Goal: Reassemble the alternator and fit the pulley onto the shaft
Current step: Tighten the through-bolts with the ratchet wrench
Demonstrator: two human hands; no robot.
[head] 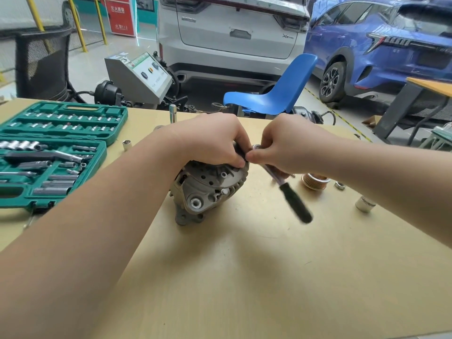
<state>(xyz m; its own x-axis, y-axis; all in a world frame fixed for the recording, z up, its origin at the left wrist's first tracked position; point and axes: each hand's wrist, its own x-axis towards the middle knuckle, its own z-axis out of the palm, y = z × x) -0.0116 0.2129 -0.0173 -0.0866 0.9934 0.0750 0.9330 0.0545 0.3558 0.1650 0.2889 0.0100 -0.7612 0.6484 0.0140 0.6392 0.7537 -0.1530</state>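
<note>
Centre of frame: the left hand has its grip curled over the top of the alternator, which rests on the tabletop. The right hand has its grip clamped on a ratchet, handle angled toward lower right. The pulley and a nut lie at right, apart from the alternator; a socket set sits at left.
</note>
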